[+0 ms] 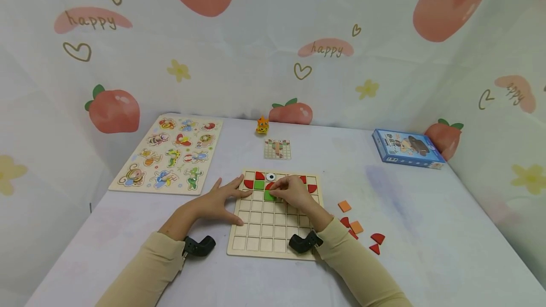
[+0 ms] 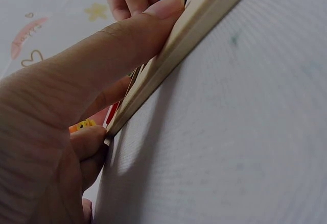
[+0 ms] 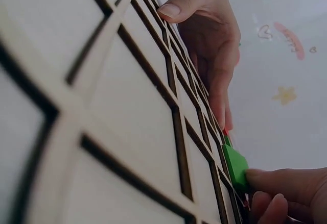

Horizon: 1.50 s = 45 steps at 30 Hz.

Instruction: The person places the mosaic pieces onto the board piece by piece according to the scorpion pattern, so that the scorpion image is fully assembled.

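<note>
A wooden grid board [image 1: 253, 230] lies at the middle of the table. Between its thumb and fingers, my right hand [image 1: 294, 192] pinches a green square tile [image 1: 269, 195] over the grid's upper part; in the right wrist view this green tile [image 3: 235, 165] stands tilted to the board. My left hand [image 1: 217, 202] rests with spread fingers along the board's left edge, its thumb [image 2: 127, 35] on the rim in the left wrist view. Another green tile [image 1: 259, 185], red quarter-round pieces [image 1: 313, 188] and a round eye piece [image 1: 270, 177] sit in the upper cells.
Loose orange squares [image 1: 344, 206] and red pieces [image 1: 377, 238] lie right of the board. Behind it are a small pattern card [image 1: 277, 149] and an orange toy figure [image 1: 262, 125]. An insect puzzle board [image 1: 174, 146] lies at left, a blue box [image 1: 407, 148] at back right.
</note>
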Each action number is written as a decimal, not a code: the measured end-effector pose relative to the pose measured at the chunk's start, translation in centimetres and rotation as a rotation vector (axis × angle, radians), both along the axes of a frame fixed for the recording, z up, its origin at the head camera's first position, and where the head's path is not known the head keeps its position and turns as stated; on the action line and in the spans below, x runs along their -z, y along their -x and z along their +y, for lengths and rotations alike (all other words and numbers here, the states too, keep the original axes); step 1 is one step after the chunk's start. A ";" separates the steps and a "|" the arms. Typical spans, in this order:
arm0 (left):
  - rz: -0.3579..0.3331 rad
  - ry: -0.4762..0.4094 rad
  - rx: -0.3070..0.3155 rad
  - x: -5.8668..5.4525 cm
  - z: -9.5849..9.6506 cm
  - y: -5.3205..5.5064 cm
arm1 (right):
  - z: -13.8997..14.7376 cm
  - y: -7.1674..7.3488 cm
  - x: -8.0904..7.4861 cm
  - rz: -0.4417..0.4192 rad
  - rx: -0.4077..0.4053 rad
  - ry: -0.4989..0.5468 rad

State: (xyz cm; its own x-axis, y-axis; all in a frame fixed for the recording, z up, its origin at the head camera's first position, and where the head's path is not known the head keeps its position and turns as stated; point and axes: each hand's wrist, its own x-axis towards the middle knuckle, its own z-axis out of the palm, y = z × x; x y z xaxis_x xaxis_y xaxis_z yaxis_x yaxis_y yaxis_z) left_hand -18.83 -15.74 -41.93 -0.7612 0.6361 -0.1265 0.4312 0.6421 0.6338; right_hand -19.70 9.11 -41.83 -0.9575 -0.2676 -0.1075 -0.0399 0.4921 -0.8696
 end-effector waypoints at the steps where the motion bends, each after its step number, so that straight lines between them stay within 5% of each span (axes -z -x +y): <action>1: -0.002 0.000 0.000 0.0 0.0 0.0 | 0.0 0.0 0.0 0.000 -0.002 0.001; 16: 0.001 0.005 0.004 0.1 -0.1 0.2 | 1.4 0.4 -1.3 -0.174 -0.062 0.170; 30: 0.005 0.002 -0.002 0.0 0.0 0.1 | 6.4 -0.8 -3.6 -0.129 -0.053 0.118; 45: -0.005 0.009 -0.007 0.3 0.0 0.0 | 11.3 -4.0 -3.4 -0.149 0.046 -0.033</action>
State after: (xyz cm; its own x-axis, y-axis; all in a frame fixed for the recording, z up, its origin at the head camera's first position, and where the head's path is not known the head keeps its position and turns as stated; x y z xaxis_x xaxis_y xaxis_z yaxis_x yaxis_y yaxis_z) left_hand -18.86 -15.77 -42.22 -0.7650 0.6295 -0.1359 0.4235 0.6508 0.6301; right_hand -15.74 20.43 -38.43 -0.9416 -0.2174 -0.2571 0.1117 0.5186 -0.8477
